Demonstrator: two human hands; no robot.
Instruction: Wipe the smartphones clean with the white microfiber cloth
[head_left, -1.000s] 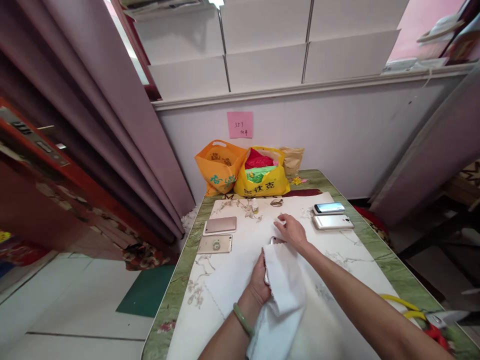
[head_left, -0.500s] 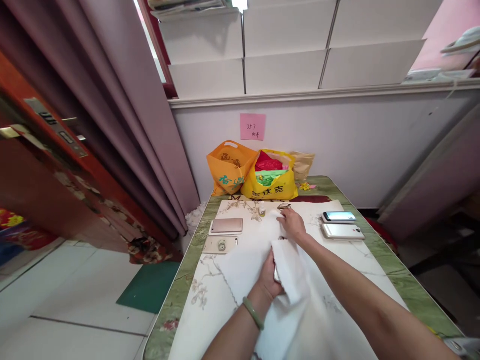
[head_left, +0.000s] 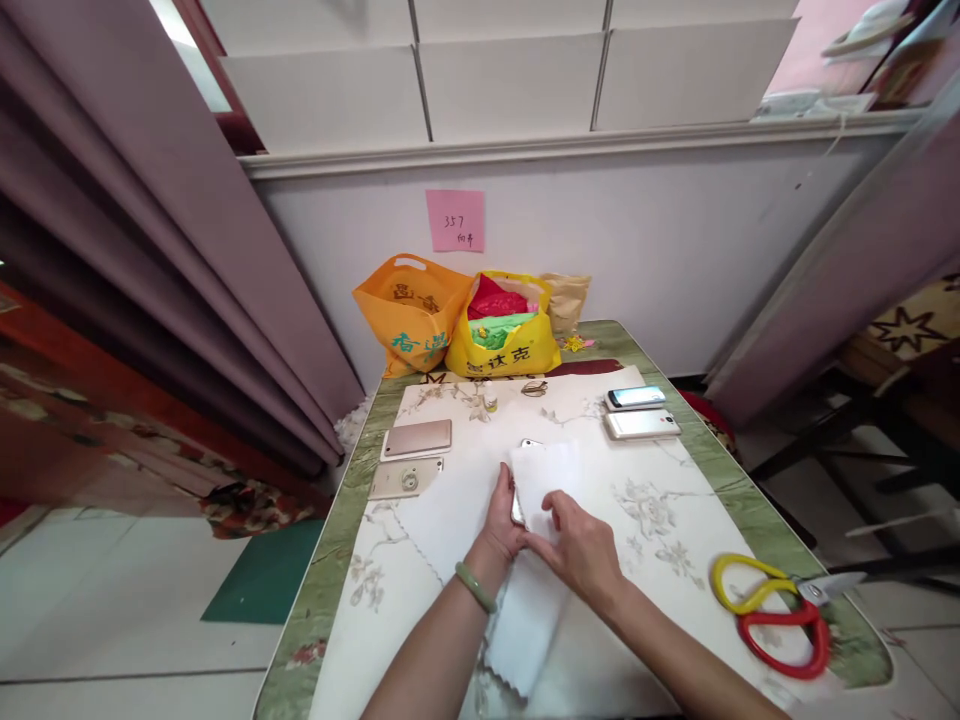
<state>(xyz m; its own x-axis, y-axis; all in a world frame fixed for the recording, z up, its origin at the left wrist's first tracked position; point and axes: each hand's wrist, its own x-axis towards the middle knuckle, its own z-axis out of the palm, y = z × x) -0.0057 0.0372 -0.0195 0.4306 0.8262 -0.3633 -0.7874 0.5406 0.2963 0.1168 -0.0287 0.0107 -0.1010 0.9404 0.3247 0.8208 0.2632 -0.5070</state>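
Green marbled table (head_left: pixel 306 598), floral white sheet (head_left: pixel 660 590) over it, phones (head_left: pixel 418 437) at both sides, scissors (head_left: pixel 784 615) near right edge, bags (head_left: pixel 499 340) at far end.

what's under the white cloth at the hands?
A phone, by the look of it: its far end and left edge show past the white cloth, with the left hand holding that side. The rest is covered, so I can't tell what else is under there.

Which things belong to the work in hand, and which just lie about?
Apparently in use: phone in left hand; white cloth over it, touched by right hand.

Lying about: scissors; small bottle; rose phone; gold phone; silver phone; yellow bag; orange bag.
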